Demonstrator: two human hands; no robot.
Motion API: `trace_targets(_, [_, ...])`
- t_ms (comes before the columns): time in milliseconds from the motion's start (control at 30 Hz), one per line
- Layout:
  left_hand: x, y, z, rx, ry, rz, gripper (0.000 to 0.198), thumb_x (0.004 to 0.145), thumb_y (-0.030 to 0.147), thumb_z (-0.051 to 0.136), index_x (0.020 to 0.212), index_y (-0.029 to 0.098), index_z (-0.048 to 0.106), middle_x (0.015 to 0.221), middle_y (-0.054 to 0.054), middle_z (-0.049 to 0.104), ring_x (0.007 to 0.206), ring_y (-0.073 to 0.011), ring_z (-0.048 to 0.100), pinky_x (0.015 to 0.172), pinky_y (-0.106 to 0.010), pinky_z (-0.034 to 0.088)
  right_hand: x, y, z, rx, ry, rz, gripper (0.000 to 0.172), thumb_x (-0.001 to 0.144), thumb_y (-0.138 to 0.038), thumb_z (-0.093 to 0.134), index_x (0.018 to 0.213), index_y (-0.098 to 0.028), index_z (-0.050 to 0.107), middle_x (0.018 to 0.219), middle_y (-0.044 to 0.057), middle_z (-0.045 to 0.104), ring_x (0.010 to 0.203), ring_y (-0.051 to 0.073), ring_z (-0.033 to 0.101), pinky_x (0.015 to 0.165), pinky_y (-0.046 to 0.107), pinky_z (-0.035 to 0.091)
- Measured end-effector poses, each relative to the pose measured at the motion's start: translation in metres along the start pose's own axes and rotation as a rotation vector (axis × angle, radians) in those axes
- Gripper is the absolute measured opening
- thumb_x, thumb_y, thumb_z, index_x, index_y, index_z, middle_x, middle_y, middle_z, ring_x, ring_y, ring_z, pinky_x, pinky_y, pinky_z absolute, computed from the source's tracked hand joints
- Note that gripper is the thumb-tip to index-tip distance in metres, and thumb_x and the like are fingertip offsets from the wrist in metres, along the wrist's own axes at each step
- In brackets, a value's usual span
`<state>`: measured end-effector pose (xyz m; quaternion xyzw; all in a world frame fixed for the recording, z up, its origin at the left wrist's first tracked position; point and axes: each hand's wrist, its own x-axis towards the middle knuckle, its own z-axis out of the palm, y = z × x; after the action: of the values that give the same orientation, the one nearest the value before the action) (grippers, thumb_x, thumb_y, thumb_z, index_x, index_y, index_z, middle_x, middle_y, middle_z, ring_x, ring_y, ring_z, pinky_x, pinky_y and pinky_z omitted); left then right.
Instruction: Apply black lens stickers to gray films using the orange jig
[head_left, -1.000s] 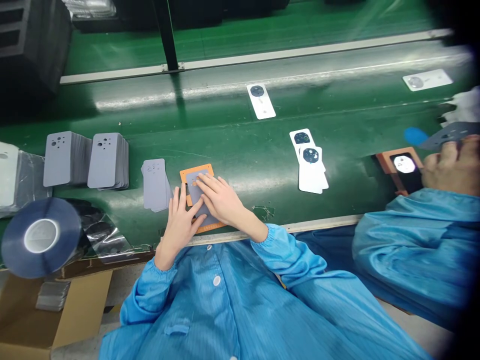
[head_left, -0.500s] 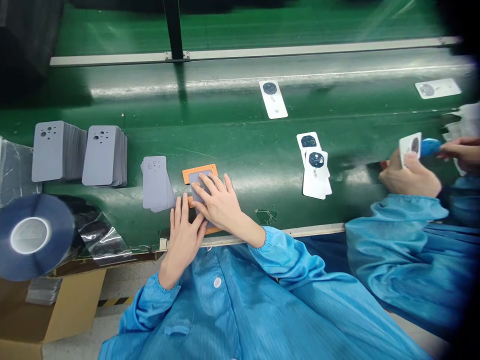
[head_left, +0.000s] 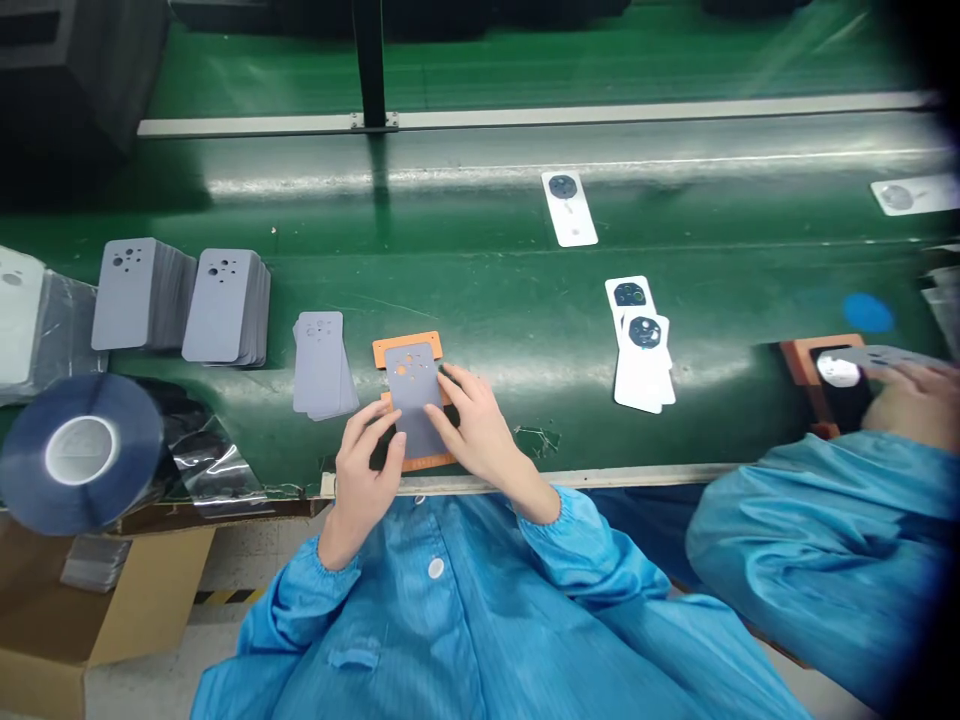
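Observation:
A grey phone back panel (head_left: pixel 416 395) with camera holes near its top lies on an orange jig (head_left: pixel 407 340), which shows at the panel's top and bottom. My left hand (head_left: pixel 366 478) rests at the panel's left edge, fingers apart and fingertips touching it. At the right edge is my right hand (head_left: pixel 480 425), its thumb on the panel's face and its other fingers spread along the side. Neither hand is closed round the panel. Just left of the jig, a few more grey panels (head_left: pixel 319 362) overlap on the green bench.
Two leaning stacks of grey panels (head_left: pixel 217 305) stand left, behind a roll of clear film (head_left: pixel 81 450). White panels (head_left: pixel 641 370) with dark camera areas lie right. A co-worker's hand (head_left: pixel 911 405) works over another orange jig (head_left: pixel 806 365). An open carton (head_left: pixel 150 600) sits below.
My right hand has slid off the panel's face to its right edge, uncovering the camera holes. My left hand stays at the left side. The co-worker's hand has moved down to their jig.

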<state>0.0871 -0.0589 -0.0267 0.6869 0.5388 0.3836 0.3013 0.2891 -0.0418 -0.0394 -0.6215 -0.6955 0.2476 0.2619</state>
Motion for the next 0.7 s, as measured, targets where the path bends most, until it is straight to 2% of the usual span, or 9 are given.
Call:
trace_targets(100, [0.005,0.000,-0.003,-0.191,0.007,-0.165,0.038,0.105,0.044,0.056,0.136,0.024,0.066,0.128,-0.012,0.070,0.106,-0.0223,0.069,0.086,-0.035,0.061,-0.003,-0.018,-0.005,0.143,0.004,-0.090,0.054,0.107,-0.042,0.051,0.156,-0.020,0.049,0.158,0.018,0.052,0.148,0.032,0.048,0.123,0.059,0.039])
trace_targets(167, [0.008,-0.003,-0.006,-0.316,0.013,-0.275,0.048,0.106,0.051,0.052,0.144,0.022,0.059,0.124,-0.012,0.071,0.091,-0.0185,0.070,0.077,-0.031,0.059,-0.005,-0.031,-0.010,0.248,-0.084,-0.213,0.049,0.108,-0.039,0.051,0.154,-0.022,0.051,0.153,0.015,0.058,0.143,0.028,0.054,0.122,0.054,0.042])
trace_targets(233, [0.011,-0.007,-0.010,-0.383,0.031,-0.349,0.052,0.105,0.054,0.053,0.144,0.020,0.058,0.123,-0.012,0.073,0.091,-0.0191,0.071,0.079,-0.031,0.058,-0.008,-0.039,-0.012,0.313,-0.179,-0.311,0.044,0.108,-0.038,0.052,0.150,-0.022,0.057,0.145,0.013,0.065,0.136,0.026,0.059,0.120,0.052,0.045])
trace_targets(300, [0.014,-0.010,-0.013,-0.412,0.042,-0.402,0.049,0.102,0.052,0.060,0.138,0.019,0.060,0.125,-0.012,0.074,0.101,-0.0225,0.072,0.083,-0.031,0.058,-0.010,-0.043,-0.011,0.331,-0.209,-0.335,0.041,0.108,-0.037,0.054,0.145,-0.020,0.061,0.142,0.014,0.067,0.133,0.027,0.062,0.116,0.049,0.050])
trace_targets(367, [0.016,-0.012,-0.016,-0.444,0.050,-0.440,0.046,0.098,0.047,0.067,0.133,0.017,0.062,0.123,-0.012,0.075,0.105,-0.0244,0.073,0.083,-0.030,0.058,-0.011,-0.042,-0.008,0.329,-0.195,-0.306,0.038,0.107,-0.036,0.055,0.141,-0.020,0.065,0.142,0.015,0.067,0.132,0.027,0.063,0.112,0.048,0.053])
trace_targets(533, [0.016,-0.012,-0.019,-0.554,0.085,-0.500,0.045,0.093,0.045,0.072,0.125,0.016,0.064,0.110,-0.011,0.080,0.090,-0.0233,0.076,0.075,-0.030,0.059,-0.009,-0.037,-0.002,0.348,-0.136,-0.139,0.034,0.102,-0.031,0.063,0.134,-0.022,0.068,0.136,0.012,0.070,0.124,0.026,0.067,0.107,0.046,0.056])
trace_targets(600, [0.016,-0.011,-0.019,-0.602,0.101,-0.515,0.046,0.091,0.046,0.073,0.124,0.016,0.064,0.107,-0.011,0.080,0.086,-0.0229,0.077,0.073,-0.030,0.059,-0.009,-0.035,0.002,0.389,-0.142,-0.039,0.038,0.098,-0.028,0.066,0.136,-0.023,0.067,0.126,0.010,0.074,0.110,0.024,0.072,0.098,0.043,0.060])
trace_targets(700, [0.015,-0.012,-0.019,-0.652,0.139,-0.515,0.046,0.090,0.047,0.074,0.121,0.015,0.064,0.104,-0.011,0.081,0.082,-0.0221,0.076,0.068,-0.029,0.059,-0.007,-0.033,0.009,0.522,-0.239,0.089,0.044,0.094,-0.030,0.069,0.137,-0.022,0.067,0.101,0.006,0.078,0.079,0.018,0.073,0.075,0.033,0.063])
